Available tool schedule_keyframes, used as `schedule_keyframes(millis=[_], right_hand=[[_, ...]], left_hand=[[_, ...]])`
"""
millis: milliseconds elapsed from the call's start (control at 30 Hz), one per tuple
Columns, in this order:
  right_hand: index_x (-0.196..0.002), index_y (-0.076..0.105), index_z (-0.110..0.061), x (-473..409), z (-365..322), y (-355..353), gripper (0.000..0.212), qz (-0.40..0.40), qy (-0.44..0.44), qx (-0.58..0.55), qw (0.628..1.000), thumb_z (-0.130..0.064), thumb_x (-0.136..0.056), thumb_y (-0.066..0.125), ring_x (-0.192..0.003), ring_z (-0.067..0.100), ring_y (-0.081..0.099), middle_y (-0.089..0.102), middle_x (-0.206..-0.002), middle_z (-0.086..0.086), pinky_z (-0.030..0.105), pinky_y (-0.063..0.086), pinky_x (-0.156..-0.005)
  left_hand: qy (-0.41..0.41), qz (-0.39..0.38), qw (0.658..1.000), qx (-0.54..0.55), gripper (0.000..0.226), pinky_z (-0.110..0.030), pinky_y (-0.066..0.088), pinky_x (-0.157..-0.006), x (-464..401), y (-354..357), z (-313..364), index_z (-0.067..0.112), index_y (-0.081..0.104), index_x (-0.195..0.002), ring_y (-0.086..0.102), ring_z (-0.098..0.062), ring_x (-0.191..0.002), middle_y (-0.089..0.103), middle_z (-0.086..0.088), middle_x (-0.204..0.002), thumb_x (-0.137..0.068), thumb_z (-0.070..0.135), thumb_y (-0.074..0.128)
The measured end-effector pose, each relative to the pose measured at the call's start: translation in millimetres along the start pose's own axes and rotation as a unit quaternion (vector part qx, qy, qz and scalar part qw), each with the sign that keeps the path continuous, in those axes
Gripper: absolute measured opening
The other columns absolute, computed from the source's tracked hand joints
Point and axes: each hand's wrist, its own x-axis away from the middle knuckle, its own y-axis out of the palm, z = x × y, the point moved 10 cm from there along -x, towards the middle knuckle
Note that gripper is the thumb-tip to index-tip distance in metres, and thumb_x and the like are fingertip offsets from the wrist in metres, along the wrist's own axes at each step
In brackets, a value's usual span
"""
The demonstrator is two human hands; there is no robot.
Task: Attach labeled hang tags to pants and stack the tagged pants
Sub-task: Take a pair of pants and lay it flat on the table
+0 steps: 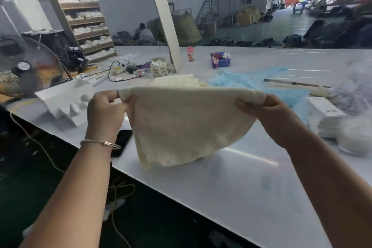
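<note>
Both hands up over the table (231, 177), holding one cream knit pants (181, 125) piece by its top edge. Left hand (106, 110) pinches the left corner, fingers curled, thumb against the fabric. Right hand (263, 110) grips the right corner, fingers wrapped over the rolled edge. Top edge stretched roughly level between the two hands; the rest hangs down in a curve, lower end touching the tabletop near the front edge. Can't tell if a tag is on it.

Bracelet (100, 143) on the left wrist. Black phone (122, 141) flat on the table, just beside the left wrist, partly hidden behind the hanging fabric.

Behind the held piece: more cream fabric (177, 80) lying on the table, blue plastic sheeting (251, 80) to its right. White boxes (326, 112) stacked at the right, blurred clear bags (354, 90) beyond them. White foam packing (66, 102) at the left edge of the table.

Farther back on the table: power strip (120, 66) with cables, small white bag (159, 67), blue basket (220, 59), small red-topped bottle (190, 53). Fan (26, 66) off the table at left, shelf unit (84, 24) behind it.
</note>
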Motion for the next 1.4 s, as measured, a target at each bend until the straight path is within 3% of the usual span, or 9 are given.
schedule_keyframes(millis=[100,233,400,600,800,900,1067,1267,1400], right_hand=[[-0.090,0.074,-0.017,44,-20,-30,0.010,0.102,-0.011,0.090,0.991,-0.014,-0.081,0.073,-0.100,0.024,0.067,0.072,-0.105,0.008,0.041,0.052,-0.089],[-0.111,0.063,-0.030,89,-71,-52,0.030,0.190,-0.073,0.278,0.939,-0.021,-0.084,0.073,-0.124,0.012,0.042,0.047,-0.135,-0.005,0.024,0.040,-0.092],[-0.077,0.076,-0.036,126,-114,-55,0.025,0.179,-0.114,0.157,0.965,-0.014,-0.087,0.068,-0.075,0.003,0.063,0.071,-0.079,-0.014,0.026,0.050,-0.071],[-0.075,0.074,-0.042,148,-130,-65,0.026,0.155,-0.102,0.209,0.960,-0.020,-0.086,0.066,-0.069,-0.001,0.065,0.070,-0.072,-0.016,0.019,0.049,-0.064],[-0.076,0.074,-0.035,181,-130,-112,0.038,0.196,-0.059,0.252,0.946,-0.002,-0.088,0.060,-0.075,-0.004,0.061,0.069,-0.076,-0.017,0.010,0.046,-0.067],[-0.103,0.066,-0.006,204,-113,-157,0.017,0.246,0.034,0.449,0.858,-0.004,-0.087,0.062,-0.106,0.027,0.055,0.062,-0.108,0.013,0.029,0.043,-0.089],[-0.133,0.046,-0.002,265,-88,-217,0.064,0.335,0.144,0.486,0.794,-0.041,-0.087,0.065,-0.119,0.035,0.046,0.050,-0.130,0.021,0.036,0.038,-0.093],[-0.099,0.060,-0.019,279,-98,-224,0.029,0.323,0.065,0.348,0.878,-0.043,-0.097,0.045,-0.099,0.021,0.059,0.065,-0.101,0.000,0.041,0.043,-0.089],[-0.108,0.060,-0.027,266,-142,-219,0.028,0.360,-0.025,0.389,0.848,-0.047,-0.094,0.045,-0.091,0.014,0.054,0.061,-0.093,-0.010,0.039,0.041,-0.087]], left_hand=[[0.033,-0.017,0.999,-0.033,0.016,-0.032,0.039,-0.104,38,5,20,0.018,0.072,-0.098,0.048,-0.015,-0.124,0.052,0.001,-0.136,-0.083,0.021,0.075],[0.101,0.001,0.992,-0.078,0.021,-0.039,0.037,-0.104,72,-7,64,0.015,0.062,-0.081,0.045,-0.027,-0.127,0.055,-0.010,-0.126,-0.083,0.033,0.073],[0.234,-0.025,0.952,-0.194,0.072,-0.040,0.033,-0.101,109,10,133,0.008,0.056,-0.109,0.039,-0.031,-0.127,0.046,-0.016,-0.132,-0.069,0.066,0.070],[0.221,-0.429,0.866,-0.130,0.071,-0.031,0.039,-0.102,180,126,184,0.034,0.064,-0.113,0.052,-0.008,-0.120,0.058,0.012,-0.131,-0.058,0.079,0.059],[-0.021,-0.707,0.704,0.061,0.016,-0.028,0.057,-0.075,267,211,186,0.009,0.067,-0.104,0.070,-0.019,-0.086,0.073,-0.007,-0.100,-0.091,0.015,0.062],[-0.075,-0.680,0.719,0.124,0.012,-0.025,0.055,-0.063,286,248,199,0.007,0.066,-0.092,0.067,-0.015,-0.067,0.070,-0.007,-0.082,-0.092,0.005,0.054],[-0.117,-0.642,0.725,0.219,0.016,-0.028,0.057,-0.069,318,300,246,0.004,0.063,-0.102,0.067,-0.021,-0.073,0.068,-0.011,-0.089,-0.096,0.006,0.048],[-0.117,-0.539,0.724,0.415,0.033,-0.041,0.054,-0.090,295,310,335,-0.002,0.058,-0.125,0.066,-0.029,-0.092,0.065,-0.021,-0.116,-0.097,0.015,0.051],[-0.112,-0.485,0.694,0.520,0.042,-0.046,0.054,-0.092,240,286,344,-0.003,0.058,-0.126,0.065,-0.035,-0.107,0.063,-0.022,-0.124,-0.096,0.025,0.056]])
